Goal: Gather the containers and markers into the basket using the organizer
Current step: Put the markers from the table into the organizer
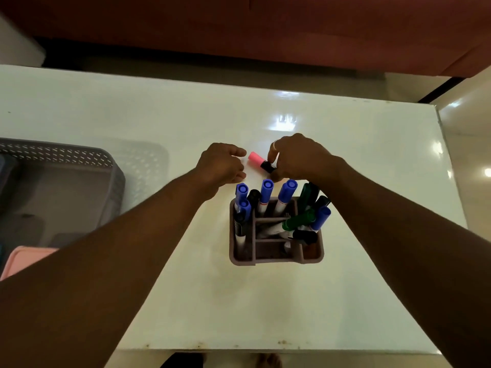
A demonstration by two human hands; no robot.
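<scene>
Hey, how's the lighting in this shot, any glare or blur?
Head view: lamp glare spots the far half of the glossy white table. Head view: both forearms look dark and underexposed. Head view: the grey perforated plastic basket at left is dim and soft, while the pink-capped black marker in the right hand reads clearly.

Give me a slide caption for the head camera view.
Right hand pinches a pink-capped marker beyond the marker-filled organizer on the white table; left hand empty beside it, grey basket at left.
</scene>
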